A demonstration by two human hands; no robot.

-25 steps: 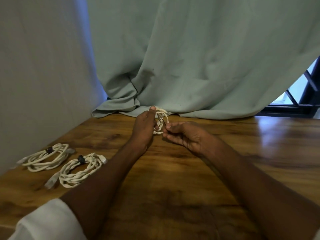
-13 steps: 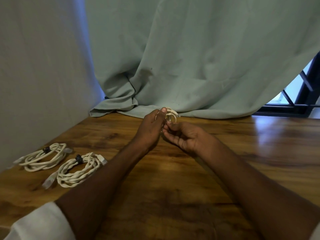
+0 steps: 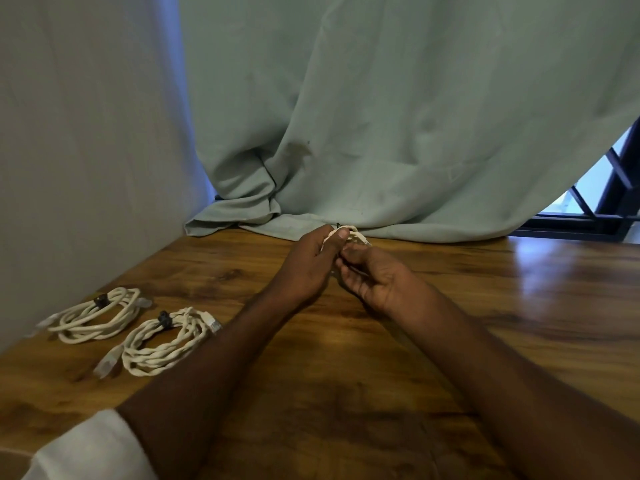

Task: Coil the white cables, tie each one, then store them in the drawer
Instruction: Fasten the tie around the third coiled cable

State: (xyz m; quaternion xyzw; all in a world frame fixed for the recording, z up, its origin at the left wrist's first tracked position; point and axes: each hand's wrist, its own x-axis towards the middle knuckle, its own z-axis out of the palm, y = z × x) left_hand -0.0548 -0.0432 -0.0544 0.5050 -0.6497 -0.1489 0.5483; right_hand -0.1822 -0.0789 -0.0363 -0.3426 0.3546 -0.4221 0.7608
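Observation:
My left hand point(image 3: 310, 263) grips a small coil of white cable point(image 3: 356, 234) above the back of the wooden table point(image 3: 346, 393), thumb on top. My right hand point(image 3: 375, 275) meets it from the right, fingertips pinching at the coil; most of the coil is hidden by both hands. A tiny black tip shows at the coil's top. Two coiled white cables, each bound with a black tie, lie at the table's left: a smooth coil point(image 3: 91, 315) and a twisted coil point(image 3: 162, 342) beside it.
A pale green curtain point(image 3: 381, 133) hangs along the back and rests on the table's far edge. A white wall point(image 3: 86, 133) borders the left side. A dark window frame point(image 3: 606, 209) shows at the right. No drawer is in view.
The coil in my hands has been squeezed smaller and turned, and both hands have closed in together around it. The view shifted slightly.

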